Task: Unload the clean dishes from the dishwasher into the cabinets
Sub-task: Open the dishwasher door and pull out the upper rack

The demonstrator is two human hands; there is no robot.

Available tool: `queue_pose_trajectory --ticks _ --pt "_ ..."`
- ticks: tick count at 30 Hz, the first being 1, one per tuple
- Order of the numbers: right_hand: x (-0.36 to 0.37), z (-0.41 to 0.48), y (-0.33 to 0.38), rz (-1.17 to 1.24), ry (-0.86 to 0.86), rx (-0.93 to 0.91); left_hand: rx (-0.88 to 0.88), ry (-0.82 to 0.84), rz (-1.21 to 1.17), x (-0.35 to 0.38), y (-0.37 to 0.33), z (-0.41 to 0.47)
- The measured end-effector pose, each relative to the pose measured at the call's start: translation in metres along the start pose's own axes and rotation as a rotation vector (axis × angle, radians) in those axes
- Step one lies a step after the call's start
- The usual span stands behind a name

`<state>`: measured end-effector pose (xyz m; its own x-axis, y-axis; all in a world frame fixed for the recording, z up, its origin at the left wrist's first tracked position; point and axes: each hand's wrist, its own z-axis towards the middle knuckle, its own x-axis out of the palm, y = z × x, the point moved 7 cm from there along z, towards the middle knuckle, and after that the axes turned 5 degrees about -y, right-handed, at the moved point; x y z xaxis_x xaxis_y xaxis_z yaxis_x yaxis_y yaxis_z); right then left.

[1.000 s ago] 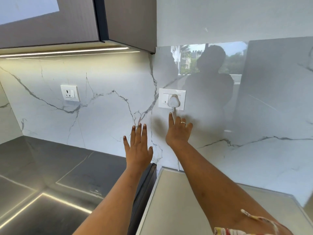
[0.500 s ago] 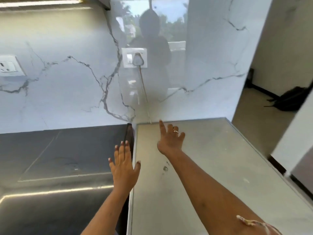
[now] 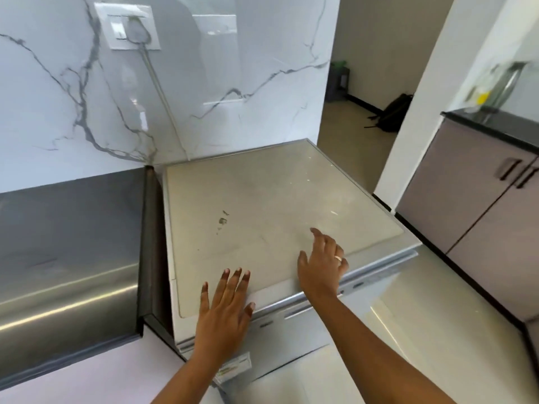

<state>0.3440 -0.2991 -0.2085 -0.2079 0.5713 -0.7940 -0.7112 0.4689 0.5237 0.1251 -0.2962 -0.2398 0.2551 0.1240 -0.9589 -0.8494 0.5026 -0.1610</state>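
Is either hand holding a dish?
No, the left hand and the right hand are open and empty above the dishwasher top.

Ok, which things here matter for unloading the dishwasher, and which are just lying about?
For the job:
- silver freestanding dishwasher with pale flat top, door shut
- left hand, open, over its front edge
- right hand, open, over its top

Just there:
- white wall socket with plug
- black backpack on the floor
- mauve cabinet with dark handles
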Motion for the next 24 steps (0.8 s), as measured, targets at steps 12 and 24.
queue_pose_trajectory --ticks 12,24 --pt "0.053 -0.092 -0.106 1.000 0.015 1.084 -0.194 0.023 0.179 0.015 -0.018 -0.011" --pt "0.072 -0.102 -0.077 1.491 0.550 1.110 -0.219 0.149 0.241 0.029 -0.009 -0.009"
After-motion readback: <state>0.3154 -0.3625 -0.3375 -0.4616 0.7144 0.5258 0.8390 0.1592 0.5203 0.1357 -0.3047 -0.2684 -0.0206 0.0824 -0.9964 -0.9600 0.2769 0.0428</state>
